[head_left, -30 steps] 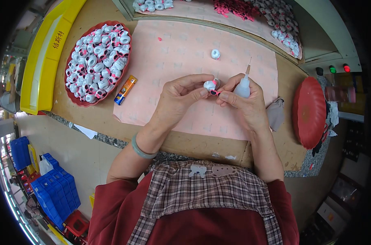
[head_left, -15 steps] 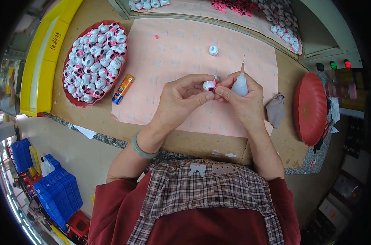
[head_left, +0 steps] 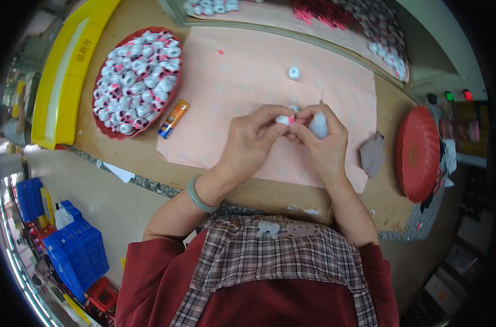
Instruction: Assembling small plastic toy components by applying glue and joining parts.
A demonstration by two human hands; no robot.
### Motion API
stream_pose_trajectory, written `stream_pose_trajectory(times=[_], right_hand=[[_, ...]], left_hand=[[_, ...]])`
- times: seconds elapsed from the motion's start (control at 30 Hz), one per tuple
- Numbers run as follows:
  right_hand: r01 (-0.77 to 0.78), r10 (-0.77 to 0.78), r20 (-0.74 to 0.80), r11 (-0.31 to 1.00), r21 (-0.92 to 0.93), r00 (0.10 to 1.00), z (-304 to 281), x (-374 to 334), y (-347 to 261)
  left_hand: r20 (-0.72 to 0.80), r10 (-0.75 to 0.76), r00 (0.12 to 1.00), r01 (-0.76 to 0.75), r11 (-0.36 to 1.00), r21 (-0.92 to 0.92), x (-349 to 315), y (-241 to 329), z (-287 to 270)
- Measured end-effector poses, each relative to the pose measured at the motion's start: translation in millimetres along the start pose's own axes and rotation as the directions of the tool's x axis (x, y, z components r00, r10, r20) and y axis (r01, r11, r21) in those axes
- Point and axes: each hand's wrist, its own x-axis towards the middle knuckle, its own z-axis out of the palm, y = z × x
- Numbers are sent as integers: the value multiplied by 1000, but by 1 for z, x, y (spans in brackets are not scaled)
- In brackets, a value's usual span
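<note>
My left hand (head_left: 250, 137) pinches a small white rounded trinket (head_left: 282, 120) with pink trim between thumb and fingertips. At its pink side, the thumb and fingertips of my right hand (head_left: 329, 143) meet the piece. A small, pale needle-tip squeeze bottle (head_left: 318, 126) is tucked in my right hand, its thin tip pointing away from me. Just behind the fingertips shows another white bit (head_left: 294, 108), partly hidden. Farther off, a loose white trinket (head_left: 294, 73) lies on the pink paper (head_left: 220, 82).
To the left stands a red scalloped bowl (head_left: 176, 76) heaped with white-and-pink trinkets (head_left: 133, 82). An orange-and-blue tube (head_left: 174, 119) lies beside it, a yellow tray (head_left: 59, 92) farther left. At right are a grey cloth (head_left: 372, 155) and another red bowl (head_left: 417, 155). A shelf (head_left: 259, 30) borders the back.
The whole view has shifted slightly. The bottle has come a little nearer to me and toward my left hand. The trinket between my fingertips has turned somewhat.
</note>
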Motion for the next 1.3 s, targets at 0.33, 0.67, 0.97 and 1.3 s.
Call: stream_pose_trajectory(times=[0.33, 0.67, 0.97, 1.3], right_hand=[[43, -49, -84, 997, -68, 995, -3, -10, 25], [99, -102, 46, 992, 72, 994, 1, -27, 19], [233, -233, 185, 972, 20, 955, 19, -37, 27], [214, -213, 242, 977, 22, 947, 28, -43, 43]], left_hand=[[-27, 212, 977, -207, 971, 115, 2, -29, 9], [-157, 347, 925, -313, 927, 205, -31, -15, 17], [-268, 321, 908, -305, 947, 101, -66, -23, 3], [-244, 310, 919, -330, 943, -43, -67, -48, -9]])
